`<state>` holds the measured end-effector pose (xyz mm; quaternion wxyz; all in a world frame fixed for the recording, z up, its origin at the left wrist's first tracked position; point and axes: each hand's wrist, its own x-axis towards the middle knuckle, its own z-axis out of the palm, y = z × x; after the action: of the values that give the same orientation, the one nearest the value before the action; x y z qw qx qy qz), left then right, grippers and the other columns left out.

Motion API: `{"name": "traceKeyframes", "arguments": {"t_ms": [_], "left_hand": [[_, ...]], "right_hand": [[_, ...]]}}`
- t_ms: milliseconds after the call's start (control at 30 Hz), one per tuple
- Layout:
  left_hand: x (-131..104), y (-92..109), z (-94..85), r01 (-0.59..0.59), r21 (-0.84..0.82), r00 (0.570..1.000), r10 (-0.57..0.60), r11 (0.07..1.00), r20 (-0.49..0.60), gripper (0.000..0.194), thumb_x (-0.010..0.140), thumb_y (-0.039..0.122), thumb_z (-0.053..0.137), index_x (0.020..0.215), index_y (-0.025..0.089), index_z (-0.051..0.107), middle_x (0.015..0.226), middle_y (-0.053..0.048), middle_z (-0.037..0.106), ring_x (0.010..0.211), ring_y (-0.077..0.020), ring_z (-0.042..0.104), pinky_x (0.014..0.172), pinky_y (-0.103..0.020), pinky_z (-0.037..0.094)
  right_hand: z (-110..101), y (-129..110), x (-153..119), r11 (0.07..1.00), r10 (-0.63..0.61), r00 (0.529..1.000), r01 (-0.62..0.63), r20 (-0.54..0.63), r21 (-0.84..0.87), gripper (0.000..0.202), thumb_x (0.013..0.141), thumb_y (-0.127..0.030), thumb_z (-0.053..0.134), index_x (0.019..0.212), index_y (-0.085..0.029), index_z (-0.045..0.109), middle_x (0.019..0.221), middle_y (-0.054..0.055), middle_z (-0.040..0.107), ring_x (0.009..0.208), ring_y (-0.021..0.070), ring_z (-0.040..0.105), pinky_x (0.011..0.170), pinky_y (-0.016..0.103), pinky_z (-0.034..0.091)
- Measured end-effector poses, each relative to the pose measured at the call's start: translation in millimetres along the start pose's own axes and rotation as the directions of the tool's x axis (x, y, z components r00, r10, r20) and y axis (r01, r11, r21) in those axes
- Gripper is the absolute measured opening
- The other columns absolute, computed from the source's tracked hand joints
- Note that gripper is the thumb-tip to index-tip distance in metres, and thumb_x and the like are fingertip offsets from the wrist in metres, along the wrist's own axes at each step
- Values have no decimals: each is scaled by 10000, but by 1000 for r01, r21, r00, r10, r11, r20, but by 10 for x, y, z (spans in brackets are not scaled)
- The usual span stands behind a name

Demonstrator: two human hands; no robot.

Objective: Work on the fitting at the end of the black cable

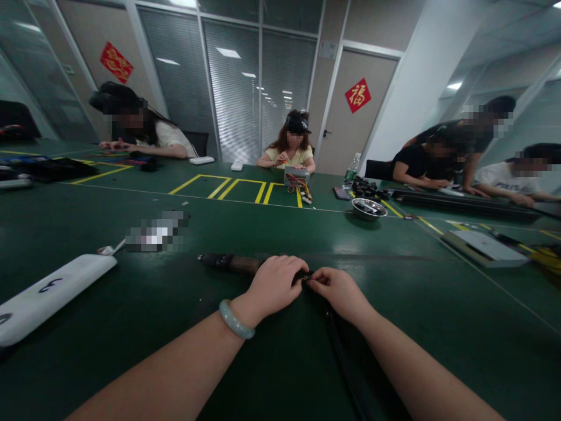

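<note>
Both my hands meet over the green table, fingertips close together around a small dark part point(303, 276) with a tiny shiny spot. My left hand point(276, 283), below a pale green bangle, curls its fingers over this part. Opposite it, my right hand point(337, 292) pinches the part's near side between thumb and fingertips. A rod-like tool with a brown grip point(243, 265), dark collar and metal tip lies just beyond my left hand; its right end is hidden there. A long black rod or tube point(344, 356) runs from beneath my right hand toward me.
A white power strip point(56, 295) lies at left, near a blurred-out object point(158, 232). Farther off are a metal bowl point(369, 209), a grey box with coloured wires point(297, 176) and a water bottle point(352, 168). A flat grey case point(486, 248) lies at right. Several people sit around.
</note>
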<state>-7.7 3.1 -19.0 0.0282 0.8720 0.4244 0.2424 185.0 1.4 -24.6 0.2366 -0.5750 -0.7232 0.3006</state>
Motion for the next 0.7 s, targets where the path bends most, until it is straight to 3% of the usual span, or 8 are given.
{"name": "traceKeyframes", "arguments": {"t_ms": [700], "left_hand": [[4, -14, -4, -13, -28, 1000, 13, 1000, -5, 103, 835, 177, 563, 926, 215, 593, 969, -9, 633, 910, -196, 571, 814, -361, 415]], "right_hand": [[-18, -29, -15, 1000, 12, 1000, -13, 14, 14, 165, 814, -330, 597, 843, -201, 696, 784, 9, 720, 687, 154, 639, 593, 236, 405]]}}
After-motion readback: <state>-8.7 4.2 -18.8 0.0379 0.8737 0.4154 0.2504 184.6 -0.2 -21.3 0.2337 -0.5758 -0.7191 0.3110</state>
